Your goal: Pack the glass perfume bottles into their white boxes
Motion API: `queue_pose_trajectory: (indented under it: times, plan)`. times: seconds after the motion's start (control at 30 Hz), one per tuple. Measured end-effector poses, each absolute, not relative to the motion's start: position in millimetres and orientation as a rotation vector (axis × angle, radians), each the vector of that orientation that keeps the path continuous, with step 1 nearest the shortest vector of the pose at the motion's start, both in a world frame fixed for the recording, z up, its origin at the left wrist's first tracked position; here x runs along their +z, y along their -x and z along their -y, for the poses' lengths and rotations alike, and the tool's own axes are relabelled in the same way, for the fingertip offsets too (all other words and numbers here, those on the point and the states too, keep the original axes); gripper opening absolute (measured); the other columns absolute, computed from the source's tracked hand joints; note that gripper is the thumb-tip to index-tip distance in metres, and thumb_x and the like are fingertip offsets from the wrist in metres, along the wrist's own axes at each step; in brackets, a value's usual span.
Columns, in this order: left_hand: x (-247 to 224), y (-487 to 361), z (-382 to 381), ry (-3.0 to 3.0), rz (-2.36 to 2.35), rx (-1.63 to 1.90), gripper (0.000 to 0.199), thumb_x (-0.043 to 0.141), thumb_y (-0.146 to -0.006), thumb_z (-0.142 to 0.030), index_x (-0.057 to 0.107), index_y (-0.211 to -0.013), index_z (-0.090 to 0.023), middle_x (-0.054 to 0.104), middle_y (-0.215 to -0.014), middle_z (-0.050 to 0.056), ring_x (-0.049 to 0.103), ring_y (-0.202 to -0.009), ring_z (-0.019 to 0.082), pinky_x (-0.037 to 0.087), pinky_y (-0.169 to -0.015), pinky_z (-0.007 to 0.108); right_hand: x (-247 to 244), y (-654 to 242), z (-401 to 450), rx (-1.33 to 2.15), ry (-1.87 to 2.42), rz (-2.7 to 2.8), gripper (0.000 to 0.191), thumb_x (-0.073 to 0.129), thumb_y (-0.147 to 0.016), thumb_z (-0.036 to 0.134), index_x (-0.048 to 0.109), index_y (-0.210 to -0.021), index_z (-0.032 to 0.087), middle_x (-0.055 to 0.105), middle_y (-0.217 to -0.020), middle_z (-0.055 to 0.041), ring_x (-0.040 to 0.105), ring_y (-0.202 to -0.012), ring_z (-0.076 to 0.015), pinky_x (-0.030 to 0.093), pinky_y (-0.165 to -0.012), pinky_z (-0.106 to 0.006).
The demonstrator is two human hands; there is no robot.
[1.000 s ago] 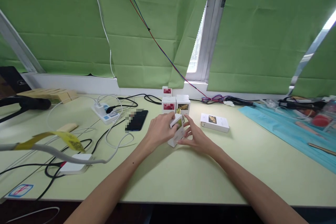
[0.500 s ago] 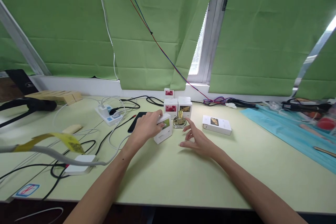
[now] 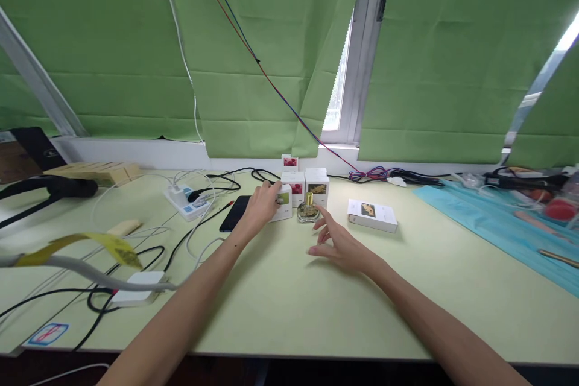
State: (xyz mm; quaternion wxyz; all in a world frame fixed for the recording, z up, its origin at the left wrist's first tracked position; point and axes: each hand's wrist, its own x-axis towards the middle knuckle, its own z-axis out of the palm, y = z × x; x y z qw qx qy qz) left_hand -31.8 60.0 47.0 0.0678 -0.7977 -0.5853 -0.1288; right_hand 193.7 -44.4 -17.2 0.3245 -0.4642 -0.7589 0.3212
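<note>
My left hand (image 3: 263, 205) is closed on a small white box (image 3: 284, 204) with a green picture, standing upright at the left of the group. A glass perfume bottle (image 3: 308, 211) with a gold cap stands just in front of the other boxes. My right hand (image 3: 337, 242) is beside the bottle with its fingers apart, the index fingertip close to or touching the glass. Behind the bottle are a white box with a pink picture (image 3: 295, 186) and a white box with a yellow picture (image 3: 317, 186). Another white box (image 3: 373, 216) lies flat to the right.
A black phone (image 3: 235, 213) lies left of my left hand. Farther left are a white power strip (image 3: 186, 200), loose cables and a white adapter (image 3: 139, 287). A blue sheet (image 3: 479, 217) with assorted items covers the right side. Green blinds (image 3: 257, 102) hang behind the table.
My left hand has moved the green-picture box back toward the other boxes, and it now stands more upright beside them. My right hand has barely moved by the bottle.
</note>
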Motion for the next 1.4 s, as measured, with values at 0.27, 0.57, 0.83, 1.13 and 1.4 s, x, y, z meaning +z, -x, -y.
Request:
queue_pose_trajectory:
  times: [0.27, 0.57, 0.83, 1.13, 1.4]
  plan:
    - [27.7, 25.7, -72.9, 2.392, 1.625, -0.519, 0.052, 0.063, -0.082, -0.006, 0.050, -0.129, -0.022, 0.046, -0.131, 0.016, 0.058, -0.113, 0.032, 0.050, -0.084, 0.037, -15.2, -192.9, 45.9, 0.853, 1.233, 1.997, 0.101, 0.069, -0.084, 0.055, 0.004, -0.159, 0.035, 0.050, -0.128, -0.0078, 0.058, -0.097, -0.0184, 0.049, -0.097, -0.042]
    - [6.3, 21.0, -80.4, 2.429, 1.540, -0.666, 0.075, 0.058, -0.080, -0.002, 0.036, -0.147, -0.026, 0.034, -0.152, 0.019, 0.054, -0.119, 0.035, 0.051, -0.089, 0.043, -11.8, -192.3, 46.4, 0.881, 1.237, 1.999, 0.100, 0.070, -0.084, 0.055, 0.006, -0.159, 0.035, 0.051, -0.128, -0.0083, 0.058, -0.097, -0.0192, 0.049, -0.097, -0.043]
    - [4.7, 18.4, -81.4, 2.450, 1.580, -0.670, 0.080, 0.060, -0.079, -0.001, 0.034, -0.151, -0.025, 0.026, -0.159, 0.021, 0.062, -0.112, 0.035, 0.052, -0.089, 0.044, -12.4, -191.7, 46.7, 0.880, 1.252, 2.017, 0.100, 0.068, -0.085, 0.056, 0.005, -0.159, 0.035, 0.051, -0.127, -0.0077, 0.057, -0.098, -0.0190, 0.048, -0.097, -0.043]
    - [2.3, 13.7, -84.2, 2.472, 1.573, -0.725, 0.082, 0.059, -0.079, 0.000, 0.031, -0.152, -0.028, 0.029, -0.158, 0.018, 0.060, -0.117, 0.031, 0.053, -0.090, 0.040, -11.2, -191.3, 47.8, 0.889, 1.249, 2.023, 0.100, 0.069, -0.085, 0.056, 0.005, -0.159, 0.033, 0.051, -0.127, -0.0080, 0.057, -0.098, -0.0192, 0.047, -0.098, -0.043]
    - [5.4, 10.7, -83.3, 2.543, 1.586, -0.850, 0.081, 0.061, -0.079, -0.002, 0.034, -0.151, -0.029, 0.026, -0.158, 0.017, 0.058, -0.122, 0.030, 0.051, -0.098, 0.043, -9.0, -191.9, 48.9, 0.894, 1.257, 2.032, 0.099, 0.067, -0.086, 0.055, 0.004, -0.159, 0.033, 0.051, -0.127, -0.0091, 0.058, -0.100, -0.0200, 0.048, -0.098, -0.043]
